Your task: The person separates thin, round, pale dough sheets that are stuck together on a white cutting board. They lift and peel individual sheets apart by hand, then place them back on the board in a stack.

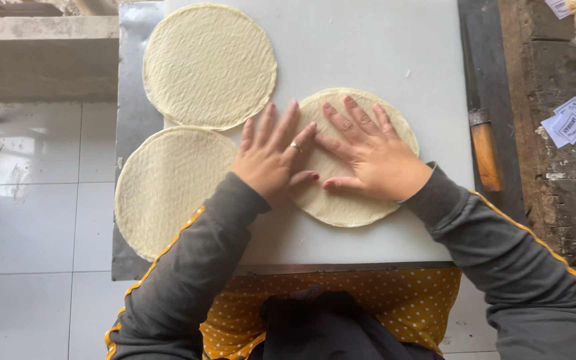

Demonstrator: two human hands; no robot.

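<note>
Both hands flat, fingers spread, pressing on the dough round (355, 160) near the front edge of the white board (381, 47); nothing grasped. Left hand (271, 157) half on the round's left rim, half on bare board; right hand (371, 153) over its middle. Two more rounds left of it: far one (209, 65), near one (168, 190) overhanging the board's left edge.

Risks, judged: uneven pressure thinning or tearing the rim; overhanging round sagging. Wooden-handled knife (485, 150) right of board, well clear.
</note>
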